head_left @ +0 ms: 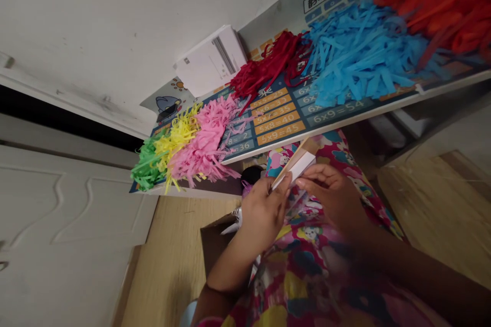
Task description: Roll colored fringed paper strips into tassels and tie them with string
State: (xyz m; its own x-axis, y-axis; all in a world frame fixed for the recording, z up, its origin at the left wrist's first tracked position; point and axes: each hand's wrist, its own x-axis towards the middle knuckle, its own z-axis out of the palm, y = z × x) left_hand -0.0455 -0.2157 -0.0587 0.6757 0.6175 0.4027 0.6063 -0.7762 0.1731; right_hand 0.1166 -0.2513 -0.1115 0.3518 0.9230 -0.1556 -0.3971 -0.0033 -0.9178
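Above my lap, my left hand (264, 209) grips the near end of a small, narrow piece of folded card (301, 164), white on one face and tan along the other. The thumb lies on its white face. My right hand (339, 196) has its fingers drawn together at the right edge of the same card, thumb and fingertips touching it. Something clear and shiny, perhaps plastic, shows under the hands; its shape is hard to make out. Brightly patterned cloth (307, 260) covers my lap beneath both hands.
Ahead stands a table (284, 138) with a printed times-table cover. On it lie piles of shredded paper: green (148, 163), yellow (178, 135), pink (207, 138), dark red (272, 66), blue (356, 51) and red (452, 5). White cards (210, 61) lean at the wall. A cardboard box (215, 245) sits below left.
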